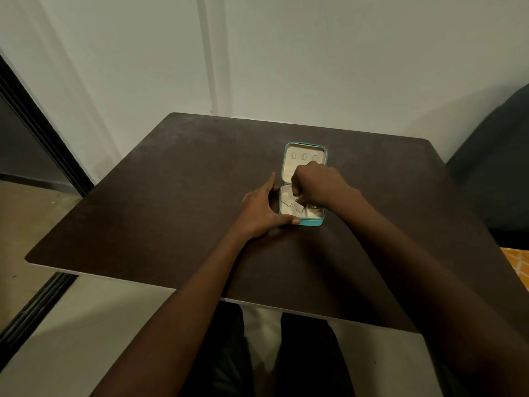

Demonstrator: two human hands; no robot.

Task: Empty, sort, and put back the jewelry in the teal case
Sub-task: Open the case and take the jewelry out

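The teal case (pixel 315 223) lies open on the dark table (pixel 177 196), its cream-lined lid (pixel 303 156) folded back flat toward the wall. My left hand (pixel 262 207) braces the case's left side, thumb along the front edge and index finger by the hinge. My right hand (pixel 315 181) reaches down into the tray with its fingers curled; what they pinch is hidden. A small piece of jewelry (pixel 314 208) shows in a right compartment. Loose cream dividers (pixel 297 207) lie tilted in the tray.
A white wall rises right behind the table. A dark upholstered seat (pixel 492 167) stands at the right, and an orange patterned cloth (pixel 516 262) shows at the right edge. My legs are under the table's near edge.
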